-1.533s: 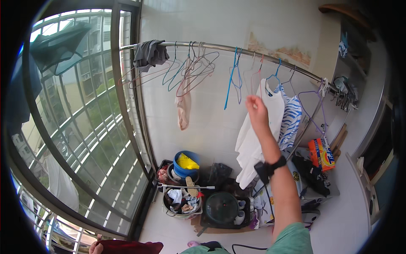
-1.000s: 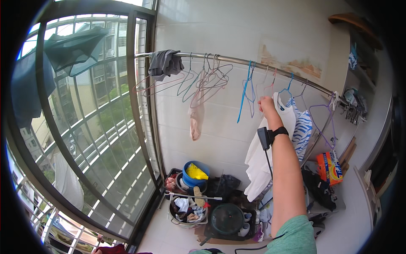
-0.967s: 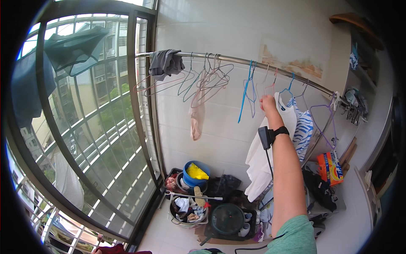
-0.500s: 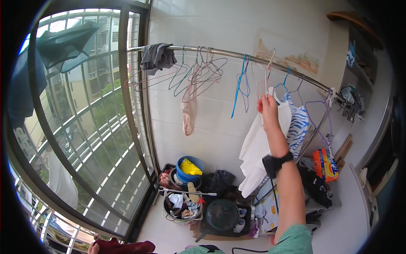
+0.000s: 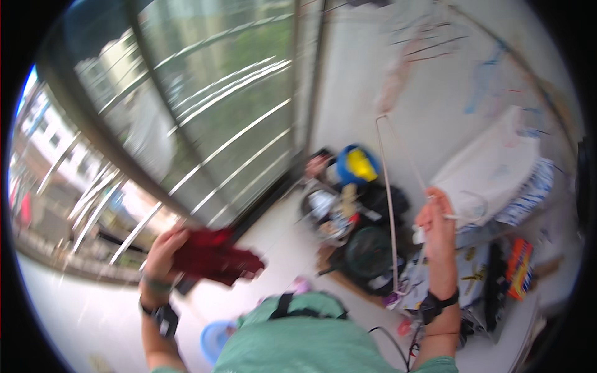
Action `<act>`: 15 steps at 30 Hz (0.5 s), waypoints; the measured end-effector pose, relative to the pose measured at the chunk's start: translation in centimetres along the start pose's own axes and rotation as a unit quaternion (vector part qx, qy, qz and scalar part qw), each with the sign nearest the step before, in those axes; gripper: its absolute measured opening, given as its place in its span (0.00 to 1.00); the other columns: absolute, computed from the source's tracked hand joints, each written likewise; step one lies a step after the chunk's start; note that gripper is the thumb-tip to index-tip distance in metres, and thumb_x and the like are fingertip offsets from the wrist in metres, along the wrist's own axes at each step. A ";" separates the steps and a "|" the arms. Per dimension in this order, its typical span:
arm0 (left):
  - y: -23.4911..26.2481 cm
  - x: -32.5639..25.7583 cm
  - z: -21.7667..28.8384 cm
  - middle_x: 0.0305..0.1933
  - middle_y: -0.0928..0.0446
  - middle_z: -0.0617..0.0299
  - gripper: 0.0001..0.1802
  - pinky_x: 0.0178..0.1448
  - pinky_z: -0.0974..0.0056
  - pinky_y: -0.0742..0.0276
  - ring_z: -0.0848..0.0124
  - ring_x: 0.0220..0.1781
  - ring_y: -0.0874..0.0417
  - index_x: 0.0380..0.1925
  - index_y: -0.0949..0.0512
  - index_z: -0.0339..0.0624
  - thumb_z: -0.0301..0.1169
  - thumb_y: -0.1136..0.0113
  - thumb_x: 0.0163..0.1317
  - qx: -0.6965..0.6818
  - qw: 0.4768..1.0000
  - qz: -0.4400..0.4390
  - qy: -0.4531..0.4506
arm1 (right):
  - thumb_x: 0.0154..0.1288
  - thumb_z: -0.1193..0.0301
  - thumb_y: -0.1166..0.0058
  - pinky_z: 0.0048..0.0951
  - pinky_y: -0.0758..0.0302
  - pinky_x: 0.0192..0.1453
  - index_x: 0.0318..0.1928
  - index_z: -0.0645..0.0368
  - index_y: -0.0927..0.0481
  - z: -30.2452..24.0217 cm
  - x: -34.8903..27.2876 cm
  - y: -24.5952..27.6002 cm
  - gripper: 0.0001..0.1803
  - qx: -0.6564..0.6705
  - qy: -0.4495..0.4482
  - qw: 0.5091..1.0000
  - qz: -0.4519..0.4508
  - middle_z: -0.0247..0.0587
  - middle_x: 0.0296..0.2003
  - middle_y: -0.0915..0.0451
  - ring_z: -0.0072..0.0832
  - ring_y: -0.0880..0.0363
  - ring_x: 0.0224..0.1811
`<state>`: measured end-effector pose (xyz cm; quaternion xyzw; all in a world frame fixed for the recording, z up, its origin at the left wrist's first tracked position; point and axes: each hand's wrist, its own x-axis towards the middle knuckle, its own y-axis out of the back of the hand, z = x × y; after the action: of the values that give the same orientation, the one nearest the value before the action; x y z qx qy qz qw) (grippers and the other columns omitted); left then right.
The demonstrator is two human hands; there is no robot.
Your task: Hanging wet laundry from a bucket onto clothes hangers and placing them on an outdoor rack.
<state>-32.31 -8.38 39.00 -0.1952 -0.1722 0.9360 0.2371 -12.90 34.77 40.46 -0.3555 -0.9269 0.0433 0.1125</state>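
My left hand (image 5: 163, 252) is closed around one end of a dark red cloth garment (image 5: 214, 255), which hangs out to the right of the fingers, bunched up. My right hand (image 5: 437, 217) grips a pale pinkish-white clothes hanger (image 5: 390, 199) near its hook; the long bar stands roughly upright to the left of the hand. Behind the right hand hang a white garment (image 5: 488, 168) and a blue-and-white striped one (image 5: 528, 193). The picture is smeared by motion, so the garment's shape cannot be made out.
A rail (image 5: 528, 68) with blurred hangers crosses the upper right. On the floor stand a blue bucket (image 5: 343, 169) with yellow cloth in it, a basket of clothes (image 5: 323, 214) and an orange box (image 5: 520, 267). A barred window (image 5: 230, 124) fills the left; a light blue basin (image 5: 214, 339) sits low.
My right hand has come down from the rail with the hanger in it. My left hand has risen into view with the dark red garment. The view has swung toward the left and down.
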 end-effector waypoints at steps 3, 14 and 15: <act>-1.2 -1.2 1.2 0.37 0.22 0.55 0.12 0.43 0.66 0.23 0.67 0.37 0.20 0.41 0.28 0.32 0.29 0.49 0.61 0.036 0.999 0.022 0.014 | 0.67 0.66 0.57 0.13 0.39 0.27 0.50 0.62 0.32 1.8 -0.7 -3.4 0.16 -0.154 0.019 0.984 -0.089 0.28 0.22 0.32 0.11 0.39 0.22; -2.1 -5.0 3.1 0.37 0.23 0.59 0.12 0.41 0.70 0.22 0.73 0.36 0.20 0.42 0.28 0.33 0.25 0.49 0.60 0.077 0.996 0.032 0.041 | 0.66 0.59 0.56 0.24 0.36 0.39 0.35 0.54 0.29 4.5 0.1 -15.9 0.13 0.393 -0.182 0.869 -0.241 0.26 0.22 0.38 0.17 0.39 0.27; -2.3 -5.5 3.3 0.37 0.23 0.59 0.12 0.41 0.70 0.22 0.73 0.36 0.20 0.42 0.28 0.33 0.25 0.49 0.60 0.077 0.996 0.038 0.038 | 0.67 0.58 0.58 0.24 0.37 0.39 0.34 0.54 0.29 4.3 0.0 -16.9 0.13 0.443 -0.188 0.834 -0.271 0.26 0.21 0.40 0.17 0.41 0.25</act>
<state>-28.50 -10.03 44.35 -0.2180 -0.0828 0.9468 0.2219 -24.94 22.20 39.00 0.0123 -0.8709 0.4832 0.0892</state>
